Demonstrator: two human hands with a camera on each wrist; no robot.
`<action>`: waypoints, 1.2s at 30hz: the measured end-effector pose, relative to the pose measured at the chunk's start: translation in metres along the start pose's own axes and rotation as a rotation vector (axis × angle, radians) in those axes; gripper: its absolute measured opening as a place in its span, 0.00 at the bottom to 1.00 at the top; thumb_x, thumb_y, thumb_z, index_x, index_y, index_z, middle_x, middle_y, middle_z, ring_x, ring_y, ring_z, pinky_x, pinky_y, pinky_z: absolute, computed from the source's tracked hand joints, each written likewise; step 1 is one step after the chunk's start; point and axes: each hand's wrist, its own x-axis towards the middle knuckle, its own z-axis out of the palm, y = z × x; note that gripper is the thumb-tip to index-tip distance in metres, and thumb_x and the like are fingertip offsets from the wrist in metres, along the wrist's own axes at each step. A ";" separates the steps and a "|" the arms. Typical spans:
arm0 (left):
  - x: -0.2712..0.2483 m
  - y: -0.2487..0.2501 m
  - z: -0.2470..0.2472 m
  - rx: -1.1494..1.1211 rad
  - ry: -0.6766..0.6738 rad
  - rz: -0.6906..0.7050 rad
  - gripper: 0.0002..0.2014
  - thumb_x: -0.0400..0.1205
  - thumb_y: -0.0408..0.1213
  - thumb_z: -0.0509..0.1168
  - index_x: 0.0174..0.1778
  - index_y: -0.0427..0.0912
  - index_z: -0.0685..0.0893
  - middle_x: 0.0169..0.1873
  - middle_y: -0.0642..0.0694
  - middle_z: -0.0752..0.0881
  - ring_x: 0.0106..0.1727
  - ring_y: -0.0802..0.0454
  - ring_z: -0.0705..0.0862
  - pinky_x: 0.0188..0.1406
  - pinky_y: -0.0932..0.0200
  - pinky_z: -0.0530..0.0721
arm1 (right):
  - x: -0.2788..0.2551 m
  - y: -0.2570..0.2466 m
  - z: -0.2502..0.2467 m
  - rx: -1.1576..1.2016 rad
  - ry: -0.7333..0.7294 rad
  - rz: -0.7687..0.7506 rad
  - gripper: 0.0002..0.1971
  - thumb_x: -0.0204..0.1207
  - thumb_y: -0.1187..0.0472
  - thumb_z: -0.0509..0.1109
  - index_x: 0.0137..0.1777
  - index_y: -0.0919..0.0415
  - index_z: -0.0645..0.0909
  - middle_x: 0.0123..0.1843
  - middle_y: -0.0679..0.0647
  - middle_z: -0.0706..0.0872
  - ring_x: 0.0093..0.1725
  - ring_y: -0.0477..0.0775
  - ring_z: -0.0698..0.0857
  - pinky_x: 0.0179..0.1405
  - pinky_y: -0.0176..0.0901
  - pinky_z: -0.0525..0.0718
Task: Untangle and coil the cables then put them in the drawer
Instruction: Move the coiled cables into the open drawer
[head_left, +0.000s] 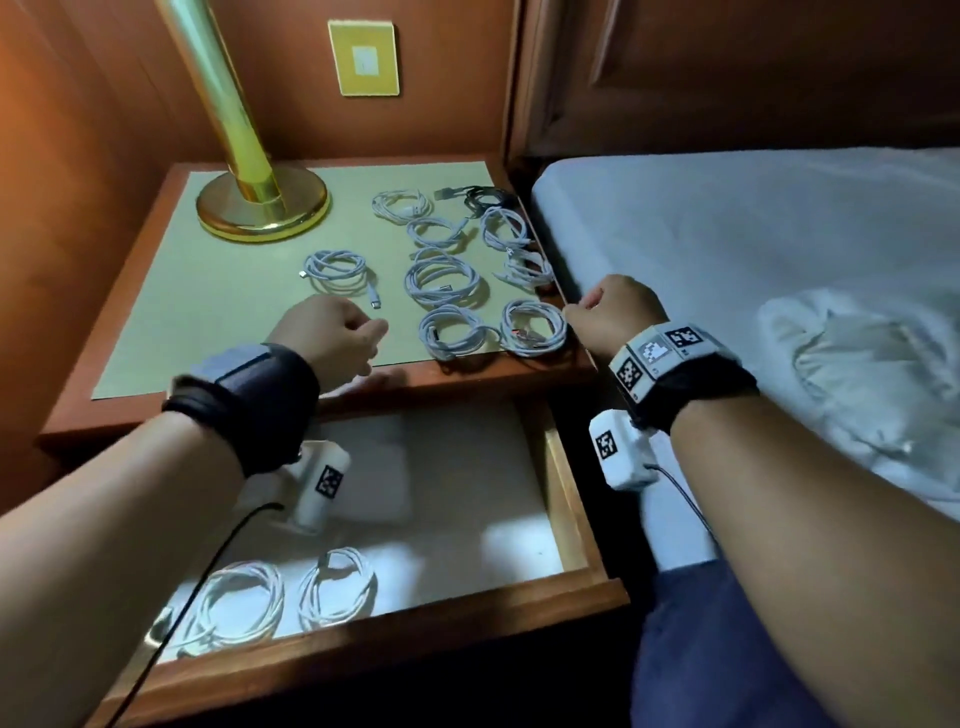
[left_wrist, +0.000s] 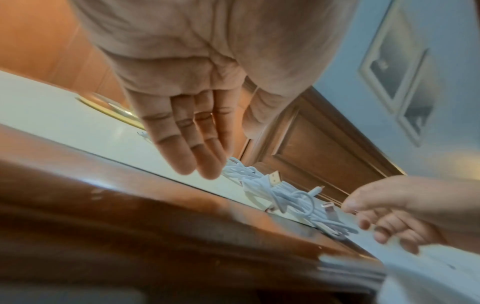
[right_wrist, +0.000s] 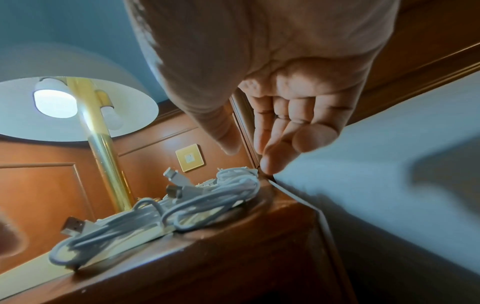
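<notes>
Drawer (head_left: 597, 566) open, two coils inside. Both hands empty, fingers loose: left hand (head_left: 332, 332), right hand (head_left: 618, 312) at front coil's (head_left: 533, 328) 3 o'clock. Light, floppy; pinch across bundled loops.

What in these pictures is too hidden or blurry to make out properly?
- Head view: the drawer back left is covered by the left hand and its wrist.
- Head view: the black cable is too small to see its plugs.
- Left wrist view: the nightstand front is smeared by blur.
</notes>
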 end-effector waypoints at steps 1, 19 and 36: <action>0.011 0.009 0.005 0.002 -0.028 -0.052 0.17 0.84 0.48 0.64 0.38 0.39 0.89 0.35 0.42 0.92 0.40 0.41 0.92 0.50 0.40 0.90 | 0.003 0.000 0.005 -0.008 -0.040 0.013 0.14 0.75 0.53 0.71 0.42 0.65 0.86 0.40 0.61 0.89 0.42 0.64 0.87 0.35 0.44 0.80; 0.037 0.050 0.045 -0.002 -0.150 -0.356 0.11 0.77 0.37 0.77 0.37 0.34 0.83 0.24 0.41 0.83 0.24 0.48 0.82 0.23 0.58 0.82 | 0.021 0.002 0.022 -0.009 -0.112 0.075 0.14 0.70 0.62 0.73 0.28 0.60 0.71 0.27 0.54 0.76 0.23 0.52 0.74 0.21 0.35 0.67; -0.053 0.002 0.007 0.146 -0.229 -0.306 0.14 0.77 0.40 0.78 0.32 0.34 0.88 0.17 0.45 0.85 0.14 0.56 0.81 0.14 0.66 0.77 | -0.042 -0.014 -0.002 0.045 -0.319 -0.295 0.09 0.68 0.58 0.81 0.45 0.55 0.86 0.41 0.47 0.87 0.42 0.47 0.87 0.41 0.39 0.85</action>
